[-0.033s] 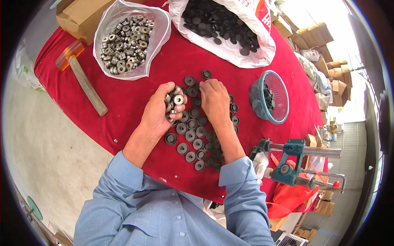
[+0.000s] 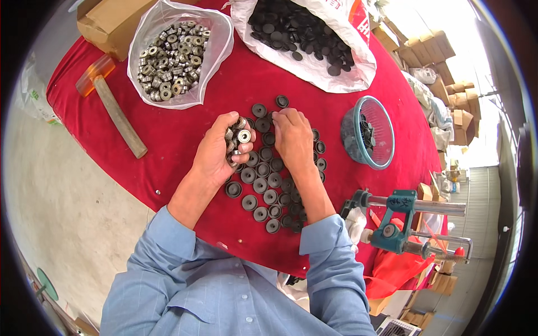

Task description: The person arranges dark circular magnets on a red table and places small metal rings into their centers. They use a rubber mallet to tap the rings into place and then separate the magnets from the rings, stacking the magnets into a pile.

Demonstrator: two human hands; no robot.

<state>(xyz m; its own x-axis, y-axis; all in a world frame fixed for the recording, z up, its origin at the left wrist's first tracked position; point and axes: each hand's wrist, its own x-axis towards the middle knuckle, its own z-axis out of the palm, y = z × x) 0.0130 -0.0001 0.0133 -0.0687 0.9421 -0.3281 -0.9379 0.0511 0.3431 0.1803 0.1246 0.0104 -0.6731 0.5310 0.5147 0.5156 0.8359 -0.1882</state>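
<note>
Several small steel ball bearings [image 2: 243,136] fill my left hand [image 2: 217,143], whose fingers curl around them. My right hand [image 2: 293,137] reaches down among round dark grey plastic caps [image 2: 260,185], its fingers bent and drawn together. Whatever its fingertips grip is hidden beneath them. The caps lie spread over the red cloth between and below both hands, most with the hollow side up and a raised ring in the centre. More bearings [image 2: 175,59] are heaped in a clear plastic bag [image 2: 220,53] beyond my left hand.
A mallet [image 2: 119,116] with an orange head lies at left near a cardboard box [image 2: 109,25]. A white sack [image 2: 358,75] of black discs [image 2: 302,33] is at the back. To the right stand a blue-rimmed basket [image 2: 386,159] and a green hand press [image 2: 395,221]. Red cloth [image 2: 168,131] covers the table.
</note>
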